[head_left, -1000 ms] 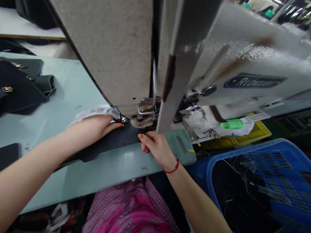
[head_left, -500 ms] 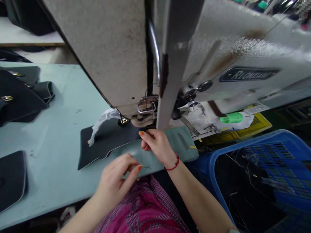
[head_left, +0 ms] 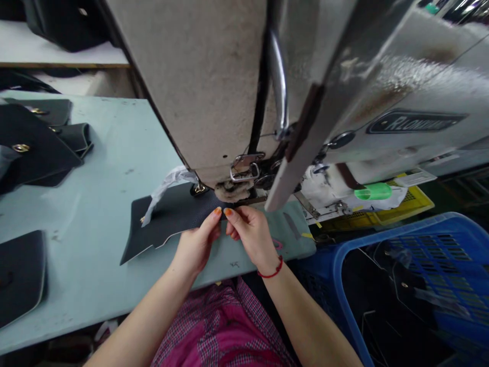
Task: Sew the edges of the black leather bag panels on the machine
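A black pebbled-leather flap panel (head_left: pixel 171 216) lies on the pale green table under a sewing machine (head_left: pixel 198 86), its far end reaching the presser foot (head_left: pixel 231 190), which is wrapped in fluffy fibre. A strip of white plastic film (head_left: pixel 168 187) lies over its upper left. My left hand (head_left: pixel 196 242) and my right hand (head_left: pixel 248 232) meet at the panel's near edge, fingertips pinching the leather close to the foot. A red string bracelet circles my right wrist. The needle is hidden by the machine.
Several black leather flaps with gold eyelets lie on the table (head_left: pixel 95 148) at left. A blue plastic basket (head_left: pixel 382 239) holding black bags stands at lower right. Behind it sits a yellow crate (head_left: pixel 405 206). A green tube (head_left: pixel 372 191) rests on white paper beside the machine.
My left hand has come from the table's front, up next to my right hand, and now pinches the panel. The panel stays under the foot; the view has shifted slightly.
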`<state>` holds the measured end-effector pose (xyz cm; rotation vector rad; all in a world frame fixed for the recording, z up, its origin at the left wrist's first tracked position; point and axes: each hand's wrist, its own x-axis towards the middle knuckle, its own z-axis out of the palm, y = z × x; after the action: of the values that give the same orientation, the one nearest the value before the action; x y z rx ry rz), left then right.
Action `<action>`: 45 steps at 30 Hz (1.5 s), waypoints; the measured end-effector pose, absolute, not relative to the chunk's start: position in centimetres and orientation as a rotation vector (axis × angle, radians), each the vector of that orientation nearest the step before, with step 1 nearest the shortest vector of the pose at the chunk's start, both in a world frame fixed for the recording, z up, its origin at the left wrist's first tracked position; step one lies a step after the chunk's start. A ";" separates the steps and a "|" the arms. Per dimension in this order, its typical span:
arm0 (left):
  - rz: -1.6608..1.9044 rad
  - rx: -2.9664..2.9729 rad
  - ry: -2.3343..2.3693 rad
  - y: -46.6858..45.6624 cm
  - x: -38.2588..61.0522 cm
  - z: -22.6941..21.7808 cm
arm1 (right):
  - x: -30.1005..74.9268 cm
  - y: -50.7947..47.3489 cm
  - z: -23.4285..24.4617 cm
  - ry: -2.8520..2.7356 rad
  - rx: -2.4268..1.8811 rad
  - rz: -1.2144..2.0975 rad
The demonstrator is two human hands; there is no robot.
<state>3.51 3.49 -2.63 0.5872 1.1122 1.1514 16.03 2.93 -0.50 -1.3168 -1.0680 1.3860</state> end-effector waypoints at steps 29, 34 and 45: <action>0.887 0.762 1.007 5.5 2.5 -1.9 | 15.2 -3.6 -5.3 -1.053 -1.420 1.492; 0.917 0.751 1.003 6.2 2.5 -2.0 | 15.2 -4.1 -7.4 -1.085 -1.481 1.521; 0.982 0.720 1.012 7.2 2.8 -2.0 | 15.2 -4.4 -8.3 -1.219 -1.526 1.497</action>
<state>2.82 7.20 -1.97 0.7199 1.0122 0.9817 15.19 -4.41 -8.26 -1.5263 -1.2192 1.4965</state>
